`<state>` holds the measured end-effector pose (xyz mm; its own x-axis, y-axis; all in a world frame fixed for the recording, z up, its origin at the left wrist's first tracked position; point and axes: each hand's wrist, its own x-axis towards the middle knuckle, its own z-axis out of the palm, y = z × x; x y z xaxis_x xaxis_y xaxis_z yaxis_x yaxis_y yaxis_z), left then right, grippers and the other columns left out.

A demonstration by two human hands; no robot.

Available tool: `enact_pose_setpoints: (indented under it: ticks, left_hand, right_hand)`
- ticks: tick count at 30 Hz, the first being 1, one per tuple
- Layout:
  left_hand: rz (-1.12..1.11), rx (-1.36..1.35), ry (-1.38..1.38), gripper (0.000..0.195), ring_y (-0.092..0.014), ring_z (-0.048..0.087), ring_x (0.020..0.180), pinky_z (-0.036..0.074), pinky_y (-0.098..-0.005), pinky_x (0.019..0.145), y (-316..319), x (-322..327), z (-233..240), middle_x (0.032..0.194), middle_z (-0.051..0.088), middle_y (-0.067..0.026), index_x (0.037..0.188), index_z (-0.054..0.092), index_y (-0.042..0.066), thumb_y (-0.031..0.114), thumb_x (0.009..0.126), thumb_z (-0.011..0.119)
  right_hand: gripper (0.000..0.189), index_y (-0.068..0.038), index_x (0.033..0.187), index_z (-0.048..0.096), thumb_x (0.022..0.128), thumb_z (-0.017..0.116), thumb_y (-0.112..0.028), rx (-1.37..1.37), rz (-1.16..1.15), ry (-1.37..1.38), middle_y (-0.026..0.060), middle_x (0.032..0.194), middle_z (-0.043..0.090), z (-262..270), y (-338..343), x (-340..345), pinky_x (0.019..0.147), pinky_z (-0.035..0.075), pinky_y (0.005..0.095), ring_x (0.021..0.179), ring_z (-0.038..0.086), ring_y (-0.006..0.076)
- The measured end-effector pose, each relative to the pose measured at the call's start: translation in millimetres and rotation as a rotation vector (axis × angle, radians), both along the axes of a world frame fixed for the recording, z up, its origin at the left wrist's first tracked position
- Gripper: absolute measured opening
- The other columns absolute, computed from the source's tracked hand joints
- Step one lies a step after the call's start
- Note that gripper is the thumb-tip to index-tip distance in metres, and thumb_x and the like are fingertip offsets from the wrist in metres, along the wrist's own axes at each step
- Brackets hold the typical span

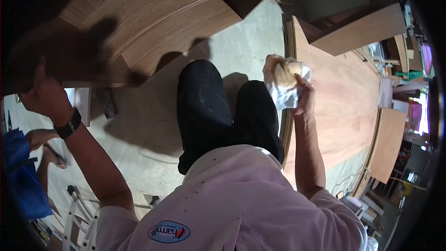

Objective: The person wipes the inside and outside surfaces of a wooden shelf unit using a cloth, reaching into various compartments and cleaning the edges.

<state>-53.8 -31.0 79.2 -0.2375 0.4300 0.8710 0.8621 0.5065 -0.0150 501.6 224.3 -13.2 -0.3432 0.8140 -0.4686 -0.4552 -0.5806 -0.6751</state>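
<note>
My right hand (305,97) grips a crumpled white cloth (284,90) with yellowish-brown stains, held beside a stack of plywood sheets. At the far left, my left hand (47,94) is raised against the shadowed edge of a wood-grain cabinet or panel assembly (167,24), with one finger extended; whether it touches the wood I cannot tell. It holds nothing that I can see. A dark watch is on the left wrist. The assembly's long boards span the upper left, and shadows fall across them.
Plywood sheets (341,111) lie on the right, with a box-like wooden piece (362,28) above them. Another person's legs and blue clothing (24,177) show at the left edge. A metal stepladder (80,216) stands lower left. Pale floor (150,170) shows around my knees.
</note>
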Motion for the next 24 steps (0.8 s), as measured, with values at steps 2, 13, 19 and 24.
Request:
enact_pose_setpoints:
  ticks: [2,13,19,24]
  left_hand:
    - [-0.097,0.135,-0.224,0.035,-0.024,0.066,0.092,0.05,-0.0335,0.079,6,15,6,0.11,0.067,-0.0133,0.101,0.074,0.012,-0.006,0.074,0.06]
    - [-0.502,0.528,-1.557,0.067,-0.024,0.049,0.117,0.047,-0.0348,0.093,83,285,-118,0.139,0.041,-0.0127,0.145,0.029,0.004,0.002,0.087,0.062]
    - [-0.931,0.124,-2.608,0.064,-0.025,0.047,0.125,0.039,-0.0419,0.103,236,358,-140,0.138,0.045,-0.0132,0.138,0.041,0.003,0.036,0.088,0.064]
    - [-0.569,0.033,-2.469,0.048,-0.022,0.057,0.11,0.045,-0.0387,0.096,316,388,-155,0.119,0.059,-0.009,0.128,0.05,0.002,0.027,0.089,0.065]
  right_hand:
    - [0.041,0.005,0.125,0.048,0.09,0.048,-0.017,-0.006,0.073,0.021,0.0191,0.119,0.059,-5,1,-12,0.097,0.046,0.041,0.106,0.06,0.0305]
    - [0.04,0.004,0.123,0.051,0.088,0.064,-0.01,-0.234,0.289,0.229,0.0151,0.116,0.062,-41,63,-75,0.095,0.049,0.0409,0.107,0.062,0.0262]
    - [0.034,0.0,0.119,0.056,0.086,0.066,-0.005,-0.334,0.406,0.338,0.012,0.113,0.063,-59,117,-52,0.092,0.05,0.0397,0.103,0.062,0.0239]
    - [0.027,-0.003,0.108,0.062,0.082,0.068,0.0,-0.264,0.285,0.23,0.0074,0.098,0.067,-105,146,-18,0.081,0.053,0.0315,0.089,0.065,0.0165]
